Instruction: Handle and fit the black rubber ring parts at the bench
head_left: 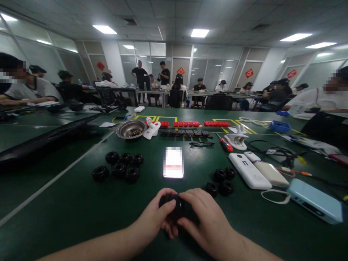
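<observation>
Near the front of the green table, my left hand point(160, 214) is closed around a black round part point(178, 206), its thumb across the top. My right hand point(202, 214) grips the same part from the right with fingertips and thumb. Fingers cover much of it. To the left sit several similar black ring-shaped parts point(119, 169), each with a hole in the middle. A smaller group of black parts point(226, 187) lies to the right, close to my right hand. Beyond my hands a phone point(173, 163) lies with its screen lit.
Farther back are a metal bowl point(127, 129) with small brass-coloured pieces, red trays point(187, 124), a black strip of parts point(187, 133) and a screwdriver point(225, 143). Power banks point(250, 172), a light-blue box point(314, 199) and cables point(272, 152) are at right. Other people point(32, 85) sit around.
</observation>
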A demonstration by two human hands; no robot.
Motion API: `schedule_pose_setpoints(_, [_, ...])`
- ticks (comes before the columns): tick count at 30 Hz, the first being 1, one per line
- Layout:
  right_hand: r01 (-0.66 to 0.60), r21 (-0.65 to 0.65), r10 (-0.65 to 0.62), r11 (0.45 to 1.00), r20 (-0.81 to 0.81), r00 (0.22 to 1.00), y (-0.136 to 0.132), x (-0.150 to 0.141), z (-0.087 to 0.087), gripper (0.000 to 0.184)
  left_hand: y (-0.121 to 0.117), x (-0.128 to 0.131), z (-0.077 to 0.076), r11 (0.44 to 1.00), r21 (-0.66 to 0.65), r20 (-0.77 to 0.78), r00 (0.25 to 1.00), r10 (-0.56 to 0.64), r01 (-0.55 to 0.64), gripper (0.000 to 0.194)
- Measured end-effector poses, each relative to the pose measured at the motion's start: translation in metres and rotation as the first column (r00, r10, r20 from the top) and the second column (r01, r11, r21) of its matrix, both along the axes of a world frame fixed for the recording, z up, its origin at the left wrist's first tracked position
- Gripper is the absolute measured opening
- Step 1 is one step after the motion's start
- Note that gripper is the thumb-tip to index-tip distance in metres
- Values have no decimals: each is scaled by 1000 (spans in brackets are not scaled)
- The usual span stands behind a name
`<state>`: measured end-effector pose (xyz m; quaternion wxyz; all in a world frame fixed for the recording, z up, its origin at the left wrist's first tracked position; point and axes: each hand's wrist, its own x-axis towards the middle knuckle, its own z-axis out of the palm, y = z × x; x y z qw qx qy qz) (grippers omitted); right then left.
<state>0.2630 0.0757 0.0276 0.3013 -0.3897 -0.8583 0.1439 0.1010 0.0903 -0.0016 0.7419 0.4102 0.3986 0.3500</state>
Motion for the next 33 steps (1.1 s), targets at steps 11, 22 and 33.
schedule_pose_setpoints(11, [51, -231, -53, 972, -3, 999, 0, -1, 1, 27, -3, 1, 7, 998, 56, -24, 999, 28, -26, 48])
schedule_pose_setpoints(22, [74, -307, -80, 949, -7, 997, 1, 0, 0, 28, -5, -5, 4, 997, 66, 29, 999, 23, -25, 48])
schedule_pose_setpoints(33, [-78, -36, 75, 996, -75, 994, -3, -2, 2, 37, -2, 2, 10, 999, 8, -110, 993, 37, -36, 43])
